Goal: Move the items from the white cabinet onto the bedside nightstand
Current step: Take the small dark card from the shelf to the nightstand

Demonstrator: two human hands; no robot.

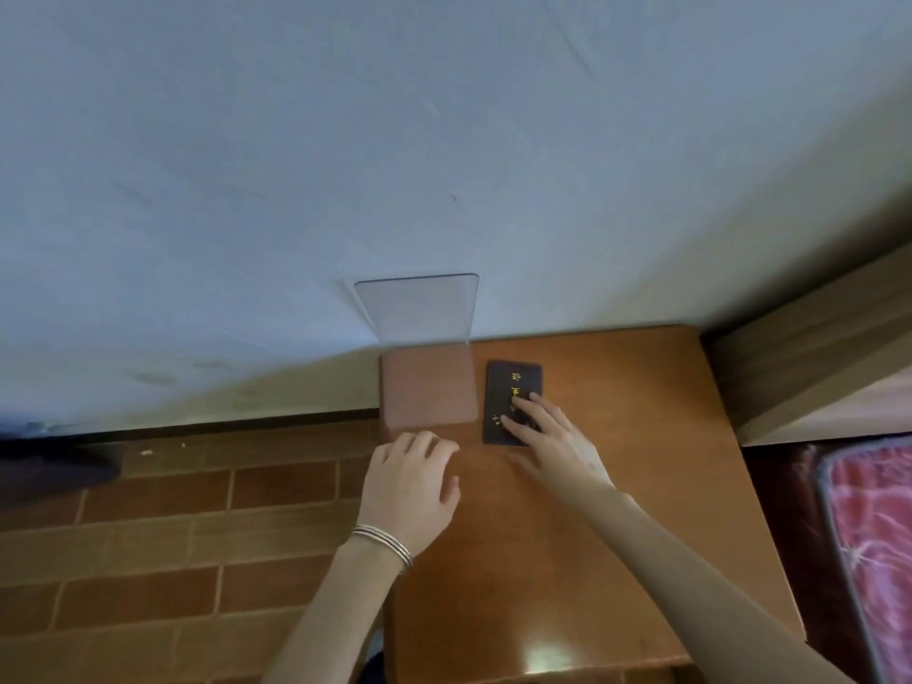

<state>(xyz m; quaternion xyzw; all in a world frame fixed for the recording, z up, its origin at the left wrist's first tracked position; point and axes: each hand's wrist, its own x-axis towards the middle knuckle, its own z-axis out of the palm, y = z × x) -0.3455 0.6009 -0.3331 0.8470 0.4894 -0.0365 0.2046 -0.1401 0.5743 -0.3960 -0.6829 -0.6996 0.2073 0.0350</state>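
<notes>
Both task items already lie on the nightstand (617,560), in the far-left corner of its surface by the wall (444,140). The dark card (513,382) lies flat with its long axis running from the near edge toward the far edge. Its line of gold characters follows that axis, and the top end appears to point at the wall. Just to its left, close beside it, stands the clear acrylic stand (424,348) - its base is flat on the surface and its upright panel is at the far edge.

Your right hand (552,436) is the one on the card. Its fingers (523,402) are straight and spread, and they rest flat on the card's near half without gripping it. They reach in from the near right, so the card's free end lies ahead of the fingertips, toward the wall.

Your left hand (409,486), with thin bracelets (382,540) at the wrist, sits at the near edge of the stand's base. Its fingers are bent over, and you cannot tell from here whether they pinch the base or only touch it.

This looks like the final squaring-up. Any nudge of the card should run along its long axis or sideways to the right - away from the stand, so the two do not knock.
</notes>
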